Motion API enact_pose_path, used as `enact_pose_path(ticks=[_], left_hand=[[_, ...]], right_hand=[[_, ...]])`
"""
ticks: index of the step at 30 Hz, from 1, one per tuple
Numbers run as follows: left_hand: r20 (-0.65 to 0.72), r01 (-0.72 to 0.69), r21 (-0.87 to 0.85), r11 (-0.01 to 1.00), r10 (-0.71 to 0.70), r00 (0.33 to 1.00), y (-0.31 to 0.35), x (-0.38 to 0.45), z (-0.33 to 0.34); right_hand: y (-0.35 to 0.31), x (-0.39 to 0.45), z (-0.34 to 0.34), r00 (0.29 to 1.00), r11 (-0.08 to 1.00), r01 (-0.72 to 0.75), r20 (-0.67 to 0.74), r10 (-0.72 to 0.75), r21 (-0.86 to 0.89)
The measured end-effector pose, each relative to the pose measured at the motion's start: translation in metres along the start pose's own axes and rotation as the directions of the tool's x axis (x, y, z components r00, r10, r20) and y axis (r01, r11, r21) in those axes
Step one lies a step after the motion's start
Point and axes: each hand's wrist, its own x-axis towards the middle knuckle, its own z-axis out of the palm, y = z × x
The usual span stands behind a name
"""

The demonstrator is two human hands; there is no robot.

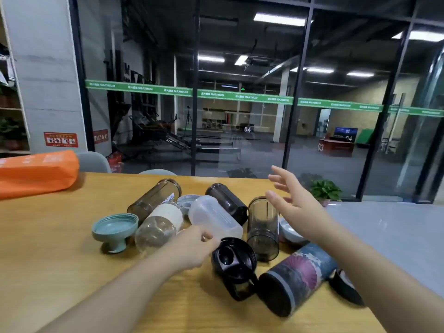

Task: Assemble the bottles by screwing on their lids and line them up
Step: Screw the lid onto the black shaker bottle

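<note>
Our left hand [192,248], lower centre, curls onto the frosted bottle [213,216]; our right hand [295,200] hovers spread wide, centre right.

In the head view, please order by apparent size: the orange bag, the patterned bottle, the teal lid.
1. orange bag, though partly cut off by the frame.
2. patterned bottle; it lies nearer the camera, so true size is unsure.
3. teal lid.
</note>
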Motion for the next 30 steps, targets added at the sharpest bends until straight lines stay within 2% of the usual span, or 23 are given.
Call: enact_pose_path(ticks=[6, 10, 13, 19, 22, 25, 28, 30], left_hand=[[0.125, 0.020, -0.117, 0.993, -0.005, 0.992, -0.007, 0.016, 0.007], [0.131, 0.044, -0.116, 0.992, -0.029, 0.991, -0.006, 0.020, 0.003], [0.081, 0.047, -0.115, 0.992, -0.038, 0.996, -0.007, 0.019, 0.004], [-0.174, -0.047, -0.030, 0.998, 0.041, 0.984, -0.004, 0.017, -0.008], [-0.202, -0.072, -0.168, 0.983, 0.037, 0.979, -0.004, 0.022, -0.023], [-0.287, -0.103, -0.152, 0.983, 0.055, 0.956, -0.005, 0.035, -0.042], [-0.265, -0.052, -0.302, 0.952, -0.031, 0.964, -0.007, 0.053, -0.064], [-0.225, -0.004, -0.467, 0.884, -0.114, 0.968, -0.008, 0.065, -0.076]], right_hand=[[0.025, 0.025, 0.015, 0.994, 0.997, -0.070, 0.077, 0.072, -0.031], [0.027, 0.041, 0.025, 0.990, 0.996, -0.085, 0.114, 0.084, 0.000], [0.025, 0.053, 0.033, 0.986, 0.997, -0.070, 0.151, 0.074, -0.028], [0.025, 0.074, 0.049, 0.977, 0.994, -0.072, 0.193, 0.086, -0.080], [0.024, 0.085, 0.059, 0.977, 0.991, -0.079, 0.188, 0.099, -0.110], [0.022, 0.099, 0.068, 0.977, 0.986, -0.091, 0.182, 0.116, -0.140], [0.018, 0.119, 0.076, 0.970, 0.974, -0.117, 0.187, 0.153, -0.192], [0.018, 0.133, 0.081, 0.958, 0.959, -0.144, 0.208, 0.197, -0.245]])
